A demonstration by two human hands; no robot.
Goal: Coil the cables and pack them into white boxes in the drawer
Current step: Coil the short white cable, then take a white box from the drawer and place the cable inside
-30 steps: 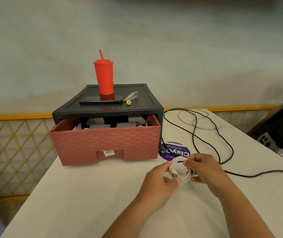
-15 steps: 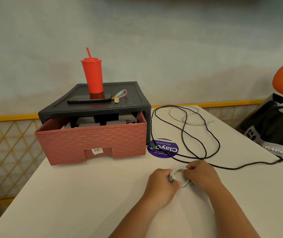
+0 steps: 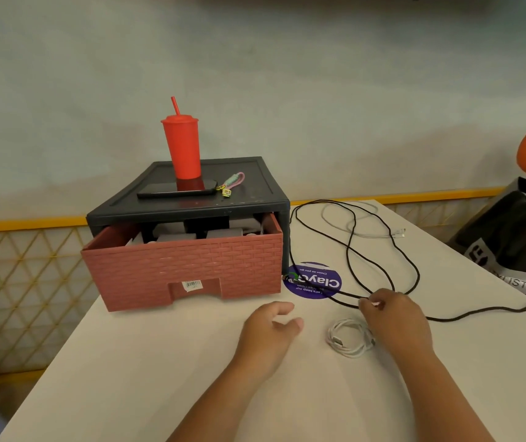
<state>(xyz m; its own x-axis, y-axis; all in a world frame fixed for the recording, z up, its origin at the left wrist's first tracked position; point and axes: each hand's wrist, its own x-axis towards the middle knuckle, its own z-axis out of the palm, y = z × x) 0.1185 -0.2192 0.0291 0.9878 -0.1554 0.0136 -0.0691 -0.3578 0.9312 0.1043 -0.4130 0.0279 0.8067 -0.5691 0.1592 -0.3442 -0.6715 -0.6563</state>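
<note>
From the head view I am noting the coiled white cable (image 3: 349,338) lying on the table (image 3: 159,378) right of the open drawer (image 3: 185,269), the left hand (image 3: 271,327) hovering loosely curled and holding nothing, the right hand (image 3: 395,317) curling fingers at the black cable (image 3: 351,250), grip not determinable.
</note>
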